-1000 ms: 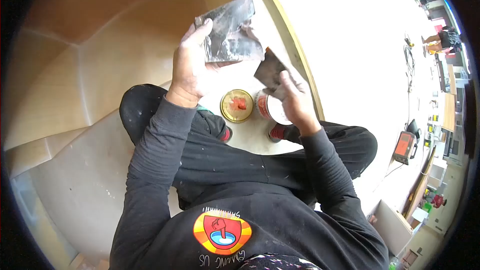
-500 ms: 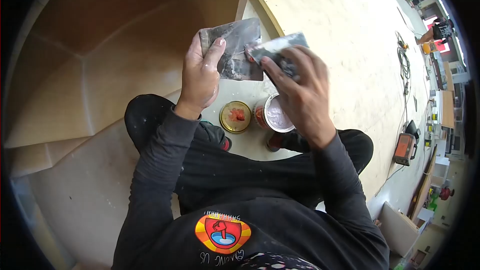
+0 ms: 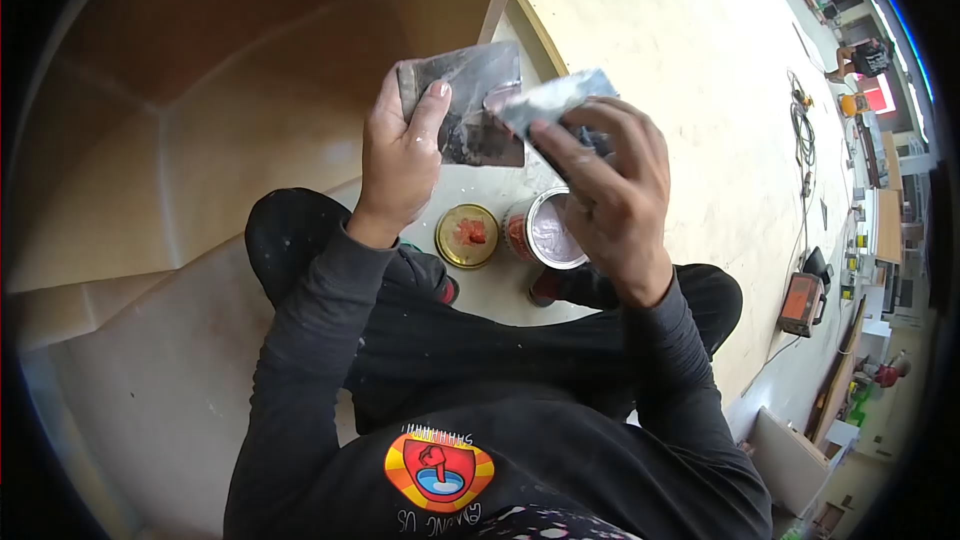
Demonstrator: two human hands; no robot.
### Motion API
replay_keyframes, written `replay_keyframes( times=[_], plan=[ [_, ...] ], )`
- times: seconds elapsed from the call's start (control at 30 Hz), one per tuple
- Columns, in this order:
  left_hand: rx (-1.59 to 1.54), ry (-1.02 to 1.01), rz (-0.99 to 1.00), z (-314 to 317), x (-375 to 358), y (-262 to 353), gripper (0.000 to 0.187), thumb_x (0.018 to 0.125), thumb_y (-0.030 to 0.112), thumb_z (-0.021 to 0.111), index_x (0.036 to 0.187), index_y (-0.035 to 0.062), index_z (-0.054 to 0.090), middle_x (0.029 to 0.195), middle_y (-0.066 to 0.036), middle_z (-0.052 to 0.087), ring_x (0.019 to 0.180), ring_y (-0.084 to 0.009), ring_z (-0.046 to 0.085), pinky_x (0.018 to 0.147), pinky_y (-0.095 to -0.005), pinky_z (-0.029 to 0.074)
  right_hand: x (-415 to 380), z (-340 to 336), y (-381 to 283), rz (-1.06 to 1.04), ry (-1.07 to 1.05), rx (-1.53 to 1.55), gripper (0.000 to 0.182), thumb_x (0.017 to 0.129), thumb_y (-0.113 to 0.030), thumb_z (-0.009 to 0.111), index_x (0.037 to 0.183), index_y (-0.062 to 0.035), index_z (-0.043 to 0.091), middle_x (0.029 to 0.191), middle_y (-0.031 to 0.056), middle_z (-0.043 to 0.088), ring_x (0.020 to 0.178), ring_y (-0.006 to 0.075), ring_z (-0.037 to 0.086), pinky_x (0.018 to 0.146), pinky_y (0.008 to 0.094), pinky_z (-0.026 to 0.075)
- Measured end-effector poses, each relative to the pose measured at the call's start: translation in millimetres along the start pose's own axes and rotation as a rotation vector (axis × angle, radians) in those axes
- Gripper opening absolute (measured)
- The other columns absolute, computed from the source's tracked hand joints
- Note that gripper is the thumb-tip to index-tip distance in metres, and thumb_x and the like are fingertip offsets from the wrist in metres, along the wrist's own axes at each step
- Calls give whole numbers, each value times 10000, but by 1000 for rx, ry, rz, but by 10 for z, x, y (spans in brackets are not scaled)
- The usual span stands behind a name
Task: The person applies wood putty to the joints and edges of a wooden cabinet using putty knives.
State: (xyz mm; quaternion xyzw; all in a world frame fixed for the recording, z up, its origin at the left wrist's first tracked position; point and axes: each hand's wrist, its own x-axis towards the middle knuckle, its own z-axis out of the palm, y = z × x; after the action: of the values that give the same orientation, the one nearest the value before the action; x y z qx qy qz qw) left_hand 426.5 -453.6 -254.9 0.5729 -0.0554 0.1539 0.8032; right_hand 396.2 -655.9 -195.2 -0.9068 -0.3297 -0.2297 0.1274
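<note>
My left hand (image 3: 405,155) is closed round the left side of a flat grey plate (image 3: 485,135), its thumb on the smeared face. A second thin plate (image 3: 565,95), with pale paste along it, is gripped in my right hand (image 3: 620,175). The near edge of this second plate touches or overlaps the right part of the first one, where a pinkish dab shows. Below the hands stands an open can (image 3: 553,230) of pale lilac paste, partly behind my right hand. Beside it lies a round yellow lid (image 3: 466,236) with red paste on it.
Brown wooden panels (image 3: 110,180) rise on the left. A large pale board (image 3: 700,90) spreads to the right, with a coiled cable (image 3: 803,130) and an orange-black machine (image 3: 802,302) near its far edge. Another person (image 3: 868,58) is at the far upper right.
The plate in my right hand has tilted slightly, and its pale paste shows more. A pinkish dab is now visible on the left plate's right part. The view has shifted slightly.
</note>
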Motion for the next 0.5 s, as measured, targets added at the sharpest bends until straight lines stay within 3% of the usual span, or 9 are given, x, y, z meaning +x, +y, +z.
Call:
replay_keyframes(
  times=[0.03,0.07,0.1,0.17,0.3,0.33,0.37,0.43,0.5],
  plan=[
    [1,1,-7,14,-21,35,197,1023,63,505,1187,-10,584,1120,-51,650,975,-92,589,897,-254,477,-28,21,-16,30,91,116,553,680,3,739,1196,-197,726,1149,92,600,1126,295,561,961,442,441],
    [-222,6,-147,41,-23,108,210,1020,64,498,1204,-2,574,1138,-58,649,999,-115,610,905,-275,500,-47,56,-21,58,189,227,584,673,32,736,1211,-194,723,1146,103,597,1122,302,559,955,436,453],
    [-445,8,-287,61,-25,157,224,1018,65,492,1221,6,565,1156,-66,649,1024,-138,632,913,-296,523,-68,212,30,41,148,217,655,652,90,715,1246,-185,710,1146,122,591,1110,314,555,937,428,479],
    [-502,28,-339,64,-61,100,239,1016,69,484,1237,15,555,1161,-70,649,1041,-162,642,912,-324,544,-172,452,83,108,195,387,650,665,108,690,1250,-173,708,1149,133,589,1102,325,557,931,437,489],
    [-591,82,-461,48,-77,158,259,1016,77,463,1260,32,537,1167,-74,645,1072,-203,656,905,-373,579,-242,518,319,93,167,195,536,704,92,667,1176,-149,743,1147,138,594,1069,331,562,916,423,500],
    [-587,74,-453,36,-44,141,259,1016,77,463,1260,32,537,1167,-74,645,1072,-203,656,905,-373,579,-191,527,355,90,179,191,518,707,104,644,1154,-134,750,1139,137,599,1043,337,569,913,415,500],
    [-371,68,-263,12,-9,77,234,1019,76,474,1234,19,547,1146,-68,648,1042,-177,642,899,-345,552,-230,471,327,193,196,279,524,700,113,642,1157,-120,746,1108,136,615,1029,340,580,901,421,498],
    [60,92,106,-46,6,-43,191,1023,75,495,1181,-5,567,1104,-57,654,983,-127,613,889,-290,499,-171,295,194,171,355,276,508,697,111,651,1146,-108,744,1102,131,619,1031,333,588,873,422,503],
    [58,74,68,15,-63,31,176,1026,81,512,1156,-21,572,1080,-48,653,961,-100,576,891,-263,461,-106,232,144,-21,344,84,454,716,20,690,1137,-138,746,1145,122,603,1065,308,586,913,405,464]
  ],
)
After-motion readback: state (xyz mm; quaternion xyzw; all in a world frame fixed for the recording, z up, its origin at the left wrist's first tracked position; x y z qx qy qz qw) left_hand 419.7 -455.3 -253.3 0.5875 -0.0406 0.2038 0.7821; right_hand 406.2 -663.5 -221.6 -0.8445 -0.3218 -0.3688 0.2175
